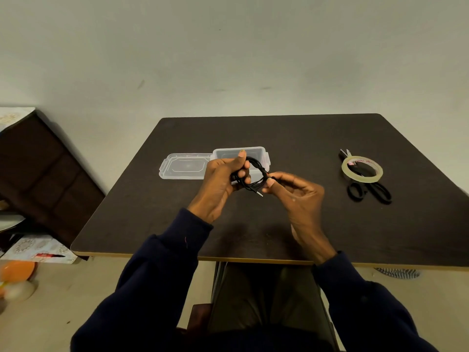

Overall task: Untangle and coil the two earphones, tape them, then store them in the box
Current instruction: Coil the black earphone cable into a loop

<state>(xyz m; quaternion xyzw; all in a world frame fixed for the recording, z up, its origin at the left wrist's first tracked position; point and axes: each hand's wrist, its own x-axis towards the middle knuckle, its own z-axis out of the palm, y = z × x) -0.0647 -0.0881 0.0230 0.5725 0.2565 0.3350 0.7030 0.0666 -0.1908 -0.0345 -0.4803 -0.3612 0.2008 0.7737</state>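
A black earphone cable [256,171] is wound into a loop above the dark table [279,133]. My left hand [223,179] grips the left side of the coil, thumb up. My right hand [291,189] pinches the coil's right side between thumb and forefinger. The silver jack plug [259,193] sticks out below the loop. Right behind the hands stands the clear plastic box [258,151], open, partly hidden by the coil. Its lid [185,165] lies flat to its left. A second earphone is not visible.
A roll of clear tape [362,168] rests on black-handled scissors [369,190] at the table's right. A dark wooden cabinet [43,174] stands at the left. Orange and white objects [17,278] lie on the floor at lower left.
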